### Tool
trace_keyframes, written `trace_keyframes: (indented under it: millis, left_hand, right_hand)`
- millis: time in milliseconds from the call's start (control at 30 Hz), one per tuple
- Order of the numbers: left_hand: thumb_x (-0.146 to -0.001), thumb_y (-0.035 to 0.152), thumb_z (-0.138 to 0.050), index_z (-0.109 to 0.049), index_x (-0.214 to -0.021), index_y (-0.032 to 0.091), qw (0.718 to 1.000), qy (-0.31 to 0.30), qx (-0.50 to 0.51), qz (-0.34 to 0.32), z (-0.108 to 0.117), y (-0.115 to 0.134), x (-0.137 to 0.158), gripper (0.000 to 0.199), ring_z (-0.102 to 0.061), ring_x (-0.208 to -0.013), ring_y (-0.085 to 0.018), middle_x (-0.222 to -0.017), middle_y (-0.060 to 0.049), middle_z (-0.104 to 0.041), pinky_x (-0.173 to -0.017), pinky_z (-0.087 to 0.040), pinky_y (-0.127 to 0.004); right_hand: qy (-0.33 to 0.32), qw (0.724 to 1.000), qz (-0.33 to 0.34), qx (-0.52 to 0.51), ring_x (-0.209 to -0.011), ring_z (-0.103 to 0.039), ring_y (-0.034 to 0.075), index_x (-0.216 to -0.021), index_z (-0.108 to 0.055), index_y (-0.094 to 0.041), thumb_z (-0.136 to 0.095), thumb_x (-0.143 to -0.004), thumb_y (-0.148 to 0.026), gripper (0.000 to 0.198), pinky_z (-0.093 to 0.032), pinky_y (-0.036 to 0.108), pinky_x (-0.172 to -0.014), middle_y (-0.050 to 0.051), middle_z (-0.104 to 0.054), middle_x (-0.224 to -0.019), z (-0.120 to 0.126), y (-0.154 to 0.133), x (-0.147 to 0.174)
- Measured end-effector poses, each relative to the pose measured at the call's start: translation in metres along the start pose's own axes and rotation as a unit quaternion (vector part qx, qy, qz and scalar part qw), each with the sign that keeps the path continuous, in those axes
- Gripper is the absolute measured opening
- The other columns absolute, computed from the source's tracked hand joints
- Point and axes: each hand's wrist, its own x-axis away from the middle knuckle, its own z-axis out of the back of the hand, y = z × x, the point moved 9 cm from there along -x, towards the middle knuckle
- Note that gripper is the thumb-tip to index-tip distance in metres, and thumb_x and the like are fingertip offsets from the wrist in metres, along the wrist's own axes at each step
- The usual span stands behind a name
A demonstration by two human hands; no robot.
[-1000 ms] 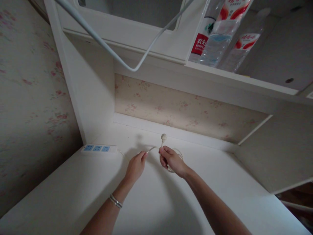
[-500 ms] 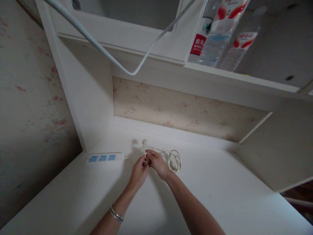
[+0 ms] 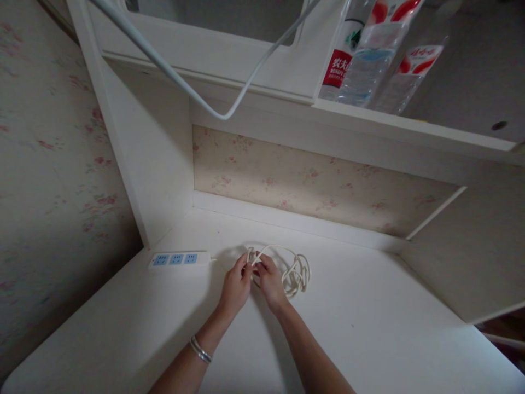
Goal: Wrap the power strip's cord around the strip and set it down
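A white power cord [image 3: 297,268] lies in loose coils on the white desktop, and part of it loops up into my hands. My left hand [image 3: 234,285] is closed on the cord with thumb and fingers. Close beside it, my right hand [image 3: 268,280] pinches the same cord, the fingertips of both hands nearly meeting. The plug end is partly hidden among the fingers, so I cannot tell which hand has it. Left of my hands rests a white power strip [image 3: 180,259] with blue socket faces, its own cord leading toward them.
A white desktop [image 3: 369,295] extends around my hands. Above hangs a shelf [image 3: 410,121] holding several plastic water bottles [image 3: 367,71]. A thick pale cable [image 3: 223,116] droops across the upper view. A side panel [image 3: 156,148] and flowered wall stand on the left.
The plug that stuck up above my fingers has come down among them. A loop of cord now arches over to my right hand, and the coils have shifted slightly.
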Motion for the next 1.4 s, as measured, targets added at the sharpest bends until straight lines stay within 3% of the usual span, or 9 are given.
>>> trace_keyframes:
  millis: [100,200,400,567,700,833,1200,1300,1400]
  left_hand:
    - [-0.092,0.034,-0.041,-0.057,-0.121,0.015,0.999,0.006,-0.028,-0.018,0.000,0.003,0.000,0.038,-0.062,-0.103,-0.021,-0.118,-0.013,-0.065,-0.089,-0.047,-0.031]
    - [-0.092,0.038,-0.043,-0.062,-0.112,0.016,0.998,-0.021,-0.044,-0.049,-0.005,0.009,0.000,0.036,-0.065,-0.092,-0.020,-0.106,-0.011,-0.069,-0.082,-0.050,-0.030]
    - [-0.093,0.036,-0.042,-0.059,-0.118,0.017,0.995,-0.031,0.001,-0.092,-0.005,0.014,0.001,0.035,-0.062,-0.103,-0.018,-0.116,-0.009,-0.066,-0.090,-0.048,-0.027]
    - [-0.095,0.035,-0.037,-0.056,-0.119,0.019,0.984,-0.059,-0.108,-0.132,-0.008,0.019,0.005,0.034,-0.062,-0.096,-0.017,-0.109,-0.008,-0.066,-0.086,-0.047,-0.030]
    - [-0.098,0.033,-0.029,-0.057,-0.109,0.020,0.955,-0.056,-0.247,-0.153,-0.008,0.025,0.009,0.033,-0.057,-0.095,-0.020,-0.099,-0.006,-0.063,-0.087,-0.042,-0.036]
    - [-0.098,0.034,-0.029,-0.057,-0.098,0.021,0.936,-0.036,-0.317,-0.150,-0.002,0.026,0.008,0.031,-0.053,-0.093,-0.020,-0.097,-0.005,-0.060,-0.083,-0.038,-0.036]
    - [-0.096,0.039,-0.034,-0.062,-0.090,0.022,0.894,-0.004,-0.436,-0.101,0.013,0.008,-0.012,0.034,-0.057,-0.089,-0.025,-0.088,-0.008,-0.064,-0.078,-0.034,-0.036]
    - [-0.094,0.049,-0.033,-0.064,-0.084,0.020,0.895,-0.009,-0.433,-0.102,0.009,0.002,-0.013,0.043,-0.058,-0.089,-0.025,-0.085,-0.008,-0.066,-0.087,-0.032,-0.040]
    - [-0.094,0.051,-0.033,-0.064,-0.083,0.020,0.898,-0.024,-0.425,-0.115,0.002,0.000,-0.014,0.046,-0.058,-0.089,-0.024,-0.086,-0.008,-0.066,-0.088,-0.033,-0.040]
  right_hand:
    - [0.004,0.974,0.133,0.185,-0.121,-0.046,0.023,-0.116,-0.061,-0.022,-0.043,-0.088,-0.027,0.034,-0.036,0.041,-0.104,0.010,-0.050,-0.130,0.004,-0.023,-0.001]
    - [-0.078,0.927,0.200,0.307,-0.127,-0.041,0.024,-0.129,-0.052,-0.017,-0.043,-0.090,-0.026,0.042,-0.030,0.045,-0.108,0.014,-0.050,-0.133,-0.006,-0.033,-0.002]
    - [-0.289,0.856,0.193,0.382,-0.107,-0.055,0.021,-0.120,-0.059,-0.017,-0.043,-0.092,-0.025,0.033,-0.041,0.036,-0.095,0.012,-0.063,-0.114,-0.021,-0.041,-0.013]
    - [-0.328,0.851,0.146,0.383,-0.080,-0.060,0.018,-0.090,-0.069,-0.017,-0.043,-0.092,-0.035,0.032,-0.045,0.028,-0.075,0.007,-0.068,-0.087,-0.001,-0.067,-0.022]
    - [-0.337,0.876,-0.012,0.345,-0.055,-0.051,0.012,-0.085,-0.068,-0.015,-0.045,-0.089,-0.048,0.040,-0.038,0.022,-0.052,0.000,-0.058,-0.062,0.037,-0.071,-0.026]
    - [-0.333,0.881,-0.081,0.326,-0.049,-0.044,0.009,-0.079,-0.067,-0.013,-0.053,-0.082,-0.049,0.039,-0.033,0.020,-0.045,-0.001,-0.052,-0.056,0.084,-0.082,-0.029]
    - [-0.080,0.895,-0.185,0.398,-0.048,-0.051,0.014,-0.079,-0.066,-0.015,-0.053,-0.074,-0.051,0.039,-0.035,0.024,-0.043,0.008,-0.060,-0.060,0.317,-0.077,-0.017]
    - [-0.046,0.899,-0.224,0.372,-0.056,-0.058,0.018,-0.082,-0.064,-0.017,-0.053,-0.073,-0.049,0.035,-0.043,0.027,-0.051,0.011,-0.062,-0.064,0.341,-0.065,0.008]
    - [-0.074,0.906,-0.274,0.314,-0.060,-0.062,0.020,-0.099,-0.062,-0.021,-0.051,-0.073,-0.047,0.038,-0.047,0.030,-0.057,0.009,-0.061,-0.068,0.331,-0.056,0.038]
